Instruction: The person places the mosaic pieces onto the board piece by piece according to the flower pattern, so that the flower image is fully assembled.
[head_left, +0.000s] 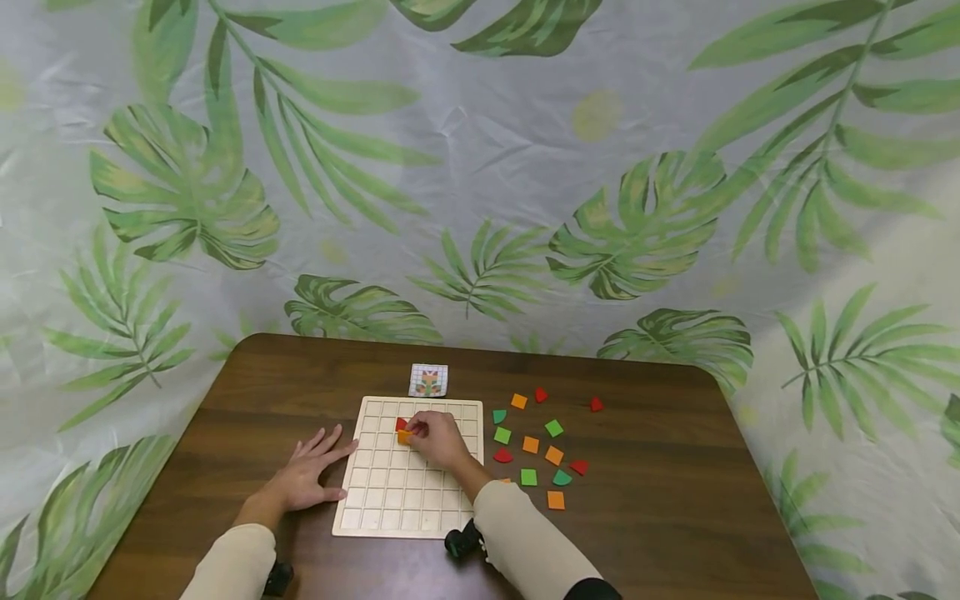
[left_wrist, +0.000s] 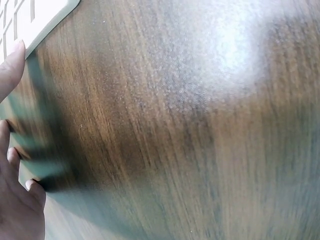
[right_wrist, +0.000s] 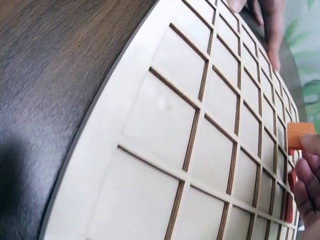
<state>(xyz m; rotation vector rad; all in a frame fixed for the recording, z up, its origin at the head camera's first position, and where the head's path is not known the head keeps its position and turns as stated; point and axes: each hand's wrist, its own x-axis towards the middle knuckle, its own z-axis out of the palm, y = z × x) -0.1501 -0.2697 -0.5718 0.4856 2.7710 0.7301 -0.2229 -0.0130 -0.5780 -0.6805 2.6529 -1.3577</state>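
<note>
So the right hand (head_left: 438, 437) has the orange tile (head_left: 405, 437) in a thumb-and-finger pinch, closed down to about the tile's own thickness. The tile sticks out to the left of that grip, above part of the grid board (head_left: 386, 500). The 1 relation I'd watch is tile vs the red piece (head_left: 401, 424): red is just beyond the fingertips, on the side away from the person. Can't tell if those 2 touch, or if the tile is down on the board.

Long axis? Not really, it looks square. In the right wrist view its broad face is turned toward the camera, so I'd say it's tipped rather than flat with the cells.

The right hand is easily the nearer of the 2. The left hand (head_left: 306, 477) is well left of the grip, fingers spread, thumb and a fingertip at the board's edge, no tile in it. Loose pieces (head_left: 530, 445) are scattered right of the grip, and a picture card (head_left: 428, 380) lies beyond it.
</note>
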